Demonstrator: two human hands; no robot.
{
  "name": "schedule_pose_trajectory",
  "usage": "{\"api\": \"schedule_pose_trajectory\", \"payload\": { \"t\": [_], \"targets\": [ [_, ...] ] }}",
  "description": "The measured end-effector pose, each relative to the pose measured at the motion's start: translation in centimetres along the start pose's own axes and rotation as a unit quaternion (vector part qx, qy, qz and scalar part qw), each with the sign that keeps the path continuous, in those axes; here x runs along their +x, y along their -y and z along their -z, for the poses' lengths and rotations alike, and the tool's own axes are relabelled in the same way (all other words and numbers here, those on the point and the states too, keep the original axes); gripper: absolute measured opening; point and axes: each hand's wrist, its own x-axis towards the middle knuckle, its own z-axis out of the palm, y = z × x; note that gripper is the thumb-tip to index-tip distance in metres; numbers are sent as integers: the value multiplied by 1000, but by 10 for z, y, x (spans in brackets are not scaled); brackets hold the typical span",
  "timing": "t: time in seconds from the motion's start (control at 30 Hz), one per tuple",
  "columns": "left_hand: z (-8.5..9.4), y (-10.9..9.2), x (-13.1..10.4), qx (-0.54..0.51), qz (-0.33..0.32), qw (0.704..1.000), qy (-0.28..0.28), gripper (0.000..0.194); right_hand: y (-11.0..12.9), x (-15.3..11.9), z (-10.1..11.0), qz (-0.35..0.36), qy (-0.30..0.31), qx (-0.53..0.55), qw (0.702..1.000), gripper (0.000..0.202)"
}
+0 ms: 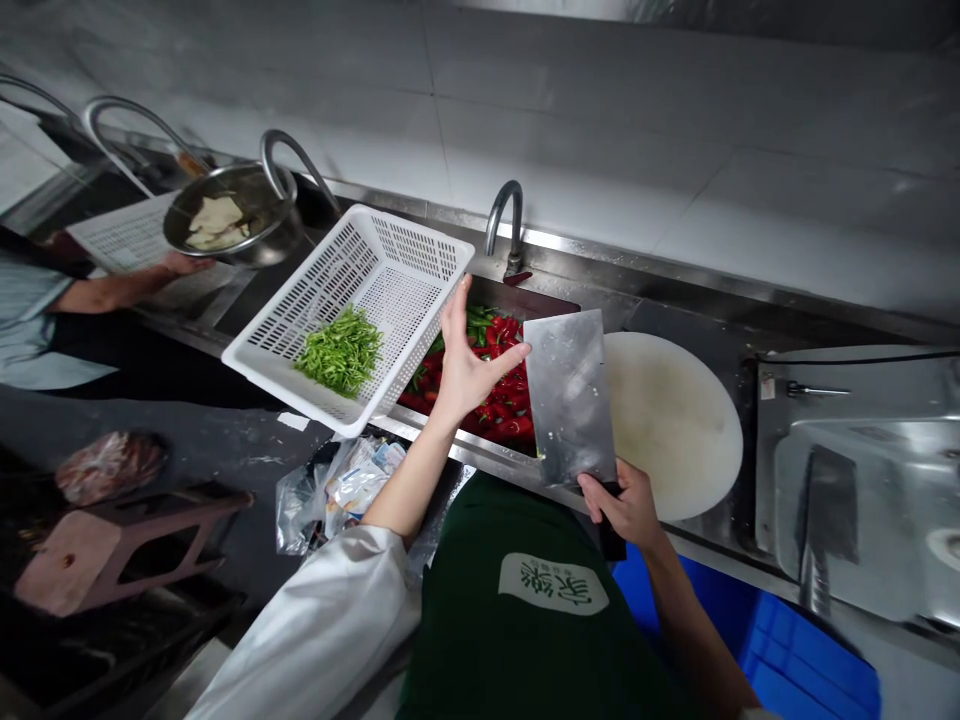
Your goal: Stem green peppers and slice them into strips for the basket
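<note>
My right hand (624, 500) is wrapped round the handle of a broad cleaver (568, 395), its blade raised over the counter between the sink and a round white cutting board (671, 425). Fingers spread, my left hand (470, 365) is raised near the right rim of a white plastic basket (420, 235) and holds nothing; its thumb points at the blade's edge. Sliced green peppers (341, 352) lie in a pile in the basket's lower part. Red peppers (510, 400) and some green ones (478, 322) fill the sink beneath my left hand.
A faucet (506, 225) rises behind the sink. At the left, a person's hand (187, 263) is at a metal bowl (259, 235) with pale pieces. Another sink (862, 500) stands right, blue crates (810, 650) below, a pink stool (82, 560) at the lower left.
</note>
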Motion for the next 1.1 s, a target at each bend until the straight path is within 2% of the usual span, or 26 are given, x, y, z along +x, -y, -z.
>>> {"api": "schedule_pose_trajectory", "payload": {
  "t": [0.1,0.2,0.33,0.43,0.5,0.6,0.67,0.73,0.8,0.87,0.93,1.0,1.03,1.1],
  "targets": [
    [-2,1,6,-13,9,1000,-4,96,-1,-3,7,5,-7,-12,1000,37],
    [-10,-9,0,-26,20,999,5,96,-1,-3,9,0,-23,-12,1000,37],
    [-37,-28,-37,-14,35,996,77,118,3,3,6,-13,-62,20,998,36],
    [-56,-27,-68,5,66,990,128,128,6,8,6,-20,-78,42,996,37],
    [-61,-18,-77,20,93,988,119,125,7,10,8,-20,-85,44,995,39],
    [-58,-5,-75,44,125,990,49,107,2,10,13,-22,-88,50,995,40],
    [-56,-6,-71,58,127,990,13,97,-2,9,15,-28,-87,55,994,39],
    [-60,-13,-70,73,113,991,16,100,-6,9,15,-33,-90,57,994,38],
    [-70,-22,-72,90,98,990,44,107,-7,10,14,-40,-87,53,994,38],
    [-82,-22,-74,109,92,988,60,110,-6,11,13,-48,-83,48,994,37],
    [-91,-7,-73,124,97,987,41,102,-6,10,15,-56,-84,40,994,37],
    [-94,20,-68,144,121,982,16,80,-9,6,22,-68,-101,22,992,38],
    [-95,36,-64,160,140,977,19,66,-12,3,27,-79,-120,3,990,37],
    [-97,67,-51,208,180,959,75,47,-23,-8,41,-105,-176,-62,977,36]
  ]
}}
